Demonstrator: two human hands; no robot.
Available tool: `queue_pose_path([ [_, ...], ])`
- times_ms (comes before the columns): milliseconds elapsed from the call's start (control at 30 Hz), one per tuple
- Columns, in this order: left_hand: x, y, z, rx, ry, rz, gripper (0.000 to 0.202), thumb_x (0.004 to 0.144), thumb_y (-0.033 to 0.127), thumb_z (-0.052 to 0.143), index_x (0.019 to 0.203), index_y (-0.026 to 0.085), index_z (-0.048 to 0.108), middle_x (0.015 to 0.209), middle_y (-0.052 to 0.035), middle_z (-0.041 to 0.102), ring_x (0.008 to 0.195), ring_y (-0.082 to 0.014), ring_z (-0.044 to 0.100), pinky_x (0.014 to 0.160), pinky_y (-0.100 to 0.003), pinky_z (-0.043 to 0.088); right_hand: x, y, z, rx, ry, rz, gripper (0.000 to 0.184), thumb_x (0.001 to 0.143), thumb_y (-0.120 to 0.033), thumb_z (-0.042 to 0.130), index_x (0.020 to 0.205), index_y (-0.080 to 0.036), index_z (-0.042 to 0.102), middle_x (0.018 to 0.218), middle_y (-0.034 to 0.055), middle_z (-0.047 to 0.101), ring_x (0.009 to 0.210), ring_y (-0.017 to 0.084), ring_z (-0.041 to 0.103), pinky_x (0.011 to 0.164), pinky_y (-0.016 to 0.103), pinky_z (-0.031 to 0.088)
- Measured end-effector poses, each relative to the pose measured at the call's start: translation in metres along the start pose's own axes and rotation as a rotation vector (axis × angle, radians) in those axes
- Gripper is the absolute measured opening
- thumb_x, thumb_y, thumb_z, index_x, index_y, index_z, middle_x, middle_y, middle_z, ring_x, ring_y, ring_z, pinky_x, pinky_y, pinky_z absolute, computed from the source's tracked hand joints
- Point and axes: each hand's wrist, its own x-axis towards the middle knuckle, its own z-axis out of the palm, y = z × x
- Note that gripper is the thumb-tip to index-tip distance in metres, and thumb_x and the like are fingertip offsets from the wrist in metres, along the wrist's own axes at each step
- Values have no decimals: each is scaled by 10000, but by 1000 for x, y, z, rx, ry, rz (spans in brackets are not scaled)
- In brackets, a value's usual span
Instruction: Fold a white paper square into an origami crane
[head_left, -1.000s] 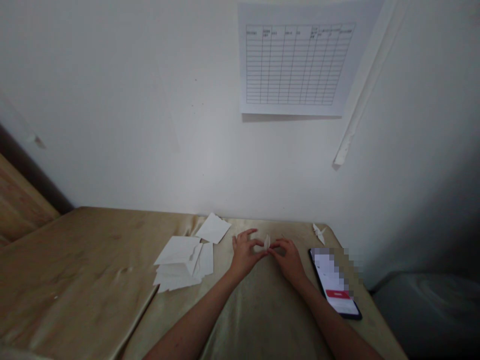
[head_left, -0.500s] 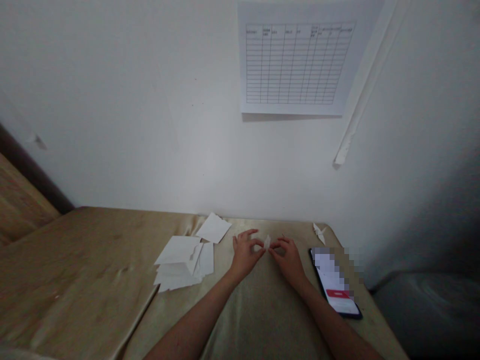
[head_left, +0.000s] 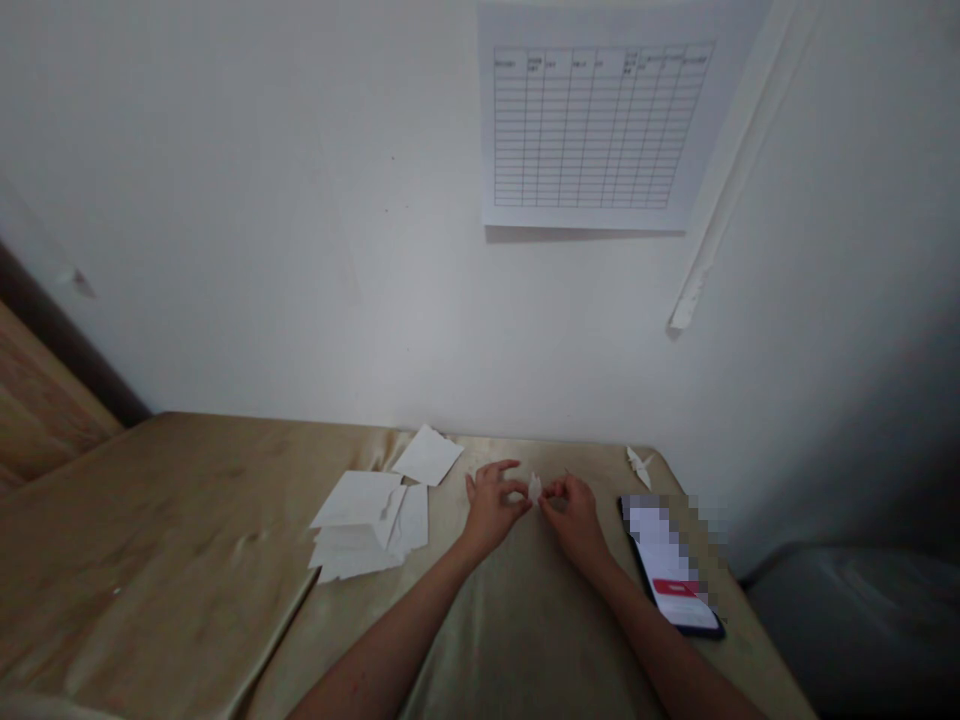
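Note:
A small folded piece of white paper (head_left: 535, 487) stands between my two hands, a little above or on the cloth; which of the two I cannot tell. My left hand (head_left: 492, 508) pinches its left side between thumb and index finger, with the other fingers stretched away. From the right, my right hand (head_left: 574, 510) pinches the lower right side with thumb and index finger, its other fingers curled. A folded paper crane (head_left: 640, 466) lies beyond my right hand, near the far right corner.
Several white paper squares (head_left: 358, 498) lie in a loose pile left of my hands, with another square (head_left: 428, 456) behind it. A phone (head_left: 670, 570) with a lit screen lies at the right. Gold cloth (head_left: 187, 540) covers the surface. A printed table sheet (head_left: 589, 130) hangs on the wall.
The folded paper has turned slightly and shows more of its face, with its points apart. My right fingers have curled in a little; my left hand has hardly moved.

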Motion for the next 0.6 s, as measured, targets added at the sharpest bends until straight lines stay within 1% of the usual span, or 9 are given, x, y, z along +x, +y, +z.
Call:
queue_pose_path([
  [133, -1, -2, 0, -8, 1, 5, 156, 714, 193, 820, 809, 315, 795, 1351, -13, 631, 1311, -327, 471, 1162, -700, 155, -1, -1, -3, 13, -17, 13, 116, 795, -336, 626, 850, -246, 579, 864, 18, 694, 901, 249, 626, 949, 446, 414],
  [200, -1, -3, 0, -8, 14, 18, 123, 733, 229, 816, 816, 318, 796, 1343, -14, 635, 1304, -323, 475, 1166, -692, 159, -1, -1, -5, 16, -30, 15, 172, 799, -338, 642, 939, -239, 628, 872, 23, 714, 937, 261, 638, 972, 461, 402],
  [267, -1, -5, 1, -7, 24, 24, 66, 764, 279, 804, 816, 319, 797, 1343, -17, 635, 1301, -320, 476, 1166, -691, 157, -1, -1, -6, -3, -35, 8, 210, 803, -340, 654, 986, -238, 674, 875, 30, 728, 965, 270, 639, 993, 476, 388],
  [400, -1, -5, 2, 5, 14, 15, 21, 794, 314, 785, 812, 311, 795, 1365, -19, 617, 1317, -322, 460, 1164, -705, 134, 0, -3, -8, -51, -54, 0, 174, 812, -350, 666, 931, -251, 746, 935, 53, 738, 1036, 282, 619, 1028, 482, 366],
  [500, -1, -5, 3, 27, 7, 9, 31, 799, 305, 781, 826, 310, 795, 1378, -15, 606, 1329, -315, 449, 1170, -691, 138, 1, -4, -9, -64, -94, 19, 175, 816, -352, 671, 928, -250, 759, 985, 53, 741, 1067, 268, 612, 1049, 465, 350],
  [600, -2, -5, 3, 54, -5, -7, 43, 810, 314, 767, 841, 314, 797, 1386, -9, 597, 1335, -302, 445, 1182, -673, 131, 2, -5, -11, -77, -133, 52, 159, 820, -332, 664, 917, -245, 755, 988, 45, 742, 1072, 253, 612, 1070, 462, 325],
])
